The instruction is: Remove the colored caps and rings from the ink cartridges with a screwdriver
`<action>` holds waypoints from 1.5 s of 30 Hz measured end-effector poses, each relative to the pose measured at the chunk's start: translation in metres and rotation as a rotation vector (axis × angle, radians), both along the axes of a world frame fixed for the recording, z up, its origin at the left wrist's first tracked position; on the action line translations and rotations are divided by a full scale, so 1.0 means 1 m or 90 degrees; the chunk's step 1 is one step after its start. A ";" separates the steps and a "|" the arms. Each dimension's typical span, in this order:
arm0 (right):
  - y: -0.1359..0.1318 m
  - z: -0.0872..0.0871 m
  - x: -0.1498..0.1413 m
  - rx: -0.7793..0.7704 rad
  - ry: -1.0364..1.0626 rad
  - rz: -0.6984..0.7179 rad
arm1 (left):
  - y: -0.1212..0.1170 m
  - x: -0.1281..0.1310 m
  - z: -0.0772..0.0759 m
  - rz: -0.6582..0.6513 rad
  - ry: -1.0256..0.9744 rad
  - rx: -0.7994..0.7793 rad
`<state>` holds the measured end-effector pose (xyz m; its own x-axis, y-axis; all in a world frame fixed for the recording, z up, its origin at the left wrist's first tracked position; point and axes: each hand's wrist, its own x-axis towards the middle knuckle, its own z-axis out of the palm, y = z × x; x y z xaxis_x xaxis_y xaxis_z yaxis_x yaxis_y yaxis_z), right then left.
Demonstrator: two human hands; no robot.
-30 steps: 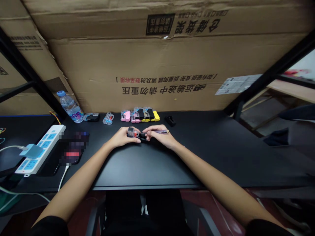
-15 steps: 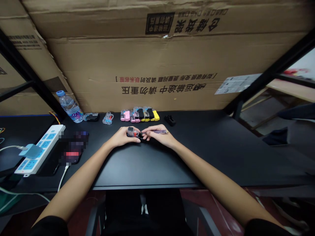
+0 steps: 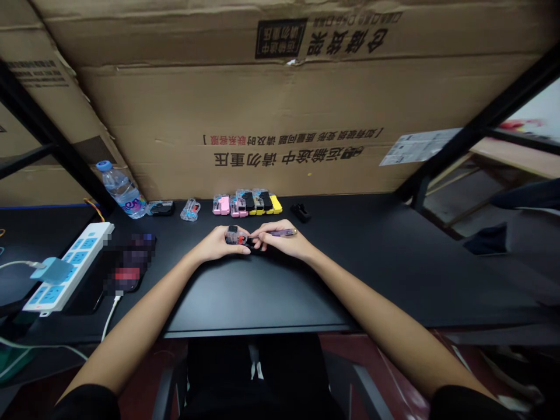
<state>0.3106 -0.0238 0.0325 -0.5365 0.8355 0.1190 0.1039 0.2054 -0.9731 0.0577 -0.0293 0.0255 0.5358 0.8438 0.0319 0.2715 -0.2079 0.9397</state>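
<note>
My left hand (image 3: 219, 243) grips a small clear plastic device (image 3: 237, 235) with a black cap and a red-orange part inside. Between thumb and fingers, my right hand (image 3: 282, 240) pinches a slim purple screwdriver (image 3: 284, 233), held almost level. Its tip points left at the device's right end; fingers hide whether the two touch. Beyond the hands lies a row of similar clear devices with pink, black and yellow parts (image 3: 247, 203). A loose clear device with an orange part (image 3: 190, 210) lies left of that row, and a black plastic piece (image 3: 300, 212) to its right.
On the left stand a water bottle (image 3: 122, 191), a black-and-clear device (image 3: 160, 208), a white power strip (image 3: 70, 268) and a phone (image 3: 133, 262) on a charging cable. A cardboard sheet (image 3: 262, 105) backs the black table (image 3: 262, 297). Dark metal posts frame both sides.
The view has shifted slightly. Both hands keep nearly the same place and hold, and the screwdriver's handle end sits marginally higher and further left.
</note>
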 end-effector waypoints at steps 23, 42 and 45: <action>0.003 0.012 0.009 -0.069 -0.014 0.054 | -0.003 0.003 0.002 -0.051 0.014 -0.007; 0.002 0.004 0.001 -0.096 0.024 -0.096 | -0.006 0.004 0.001 -0.009 0.036 0.022; 0.007 0.004 0.008 -0.067 0.043 -0.155 | -0.005 0.003 0.001 -0.002 0.036 0.040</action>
<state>0.3182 -0.0171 0.0363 -0.3125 0.9484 0.0536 0.0714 0.0797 -0.9943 0.0603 -0.0348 0.0267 0.5411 0.8393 0.0535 0.3233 -0.2664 0.9080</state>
